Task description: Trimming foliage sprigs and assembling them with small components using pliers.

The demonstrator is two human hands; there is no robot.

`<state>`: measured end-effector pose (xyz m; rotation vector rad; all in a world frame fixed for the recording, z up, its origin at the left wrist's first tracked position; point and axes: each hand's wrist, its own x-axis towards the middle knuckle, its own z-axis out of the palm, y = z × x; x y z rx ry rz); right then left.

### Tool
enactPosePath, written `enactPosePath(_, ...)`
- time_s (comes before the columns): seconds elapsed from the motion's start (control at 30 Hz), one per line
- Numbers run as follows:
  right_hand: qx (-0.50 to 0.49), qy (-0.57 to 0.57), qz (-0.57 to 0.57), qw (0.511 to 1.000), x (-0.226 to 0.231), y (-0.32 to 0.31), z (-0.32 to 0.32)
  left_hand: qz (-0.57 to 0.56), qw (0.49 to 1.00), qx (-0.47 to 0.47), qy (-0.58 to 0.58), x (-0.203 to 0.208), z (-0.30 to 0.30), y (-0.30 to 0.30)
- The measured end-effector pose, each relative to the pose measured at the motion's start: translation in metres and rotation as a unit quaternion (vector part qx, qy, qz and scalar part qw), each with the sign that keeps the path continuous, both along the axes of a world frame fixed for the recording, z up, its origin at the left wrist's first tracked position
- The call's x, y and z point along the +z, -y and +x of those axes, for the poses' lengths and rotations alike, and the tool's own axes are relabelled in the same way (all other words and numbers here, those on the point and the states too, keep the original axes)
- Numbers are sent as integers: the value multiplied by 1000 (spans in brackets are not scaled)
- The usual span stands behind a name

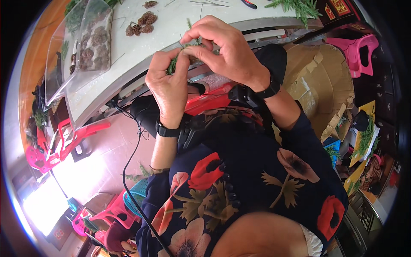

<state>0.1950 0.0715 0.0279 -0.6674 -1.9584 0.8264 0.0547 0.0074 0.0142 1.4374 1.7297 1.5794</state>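
Note:
A green fir-like sprig (172, 67) is pinched between my two hands over the near edge of the table. My left hand (166, 83) is closed on it with thumb and fingers, from the lower left. From the right, my right hand (227, 50) reaches in, its thumb and fingertips closed on the same piece. A thin needle-covered tip (189, 24) sticks up beyond the fingers. Something brown shows under the right thumb, mostly hidden. Several small brown pine cones (147, 19) lie on the white tabletop (128, 49), past my left hand.
A clear plastic bag (90, 38) of pine cones lies at the table's left. Along the far edge are thin wires (209, 4), a red-and-black tool handle (249, 4) and green branches (299, 9). A cardboard box (319, 81) stands at right, near a pink stool (355, 51).

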Motion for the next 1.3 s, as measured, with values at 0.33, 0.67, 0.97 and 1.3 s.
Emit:
enactPosePath(0.33, 53, -21, -1, 998, 8, -2, -5, 68, 990, 17, -121, 13, -11, 4)
enactPosePath(0.67, 96, 61, -105, 988, 39, -2, -30, 16, 994, -78, -80, 35, -46, 16)
enactPosePath(0.97, 25, 84, -53, 995, 27, 18, -74, -135, 954, -131, 233, 21, -88, 25)
enactPosePath(1.3, 305, 79, 6, 949, 75, 9, -109, -214, 823, -313, 424, 20, -153, 43)
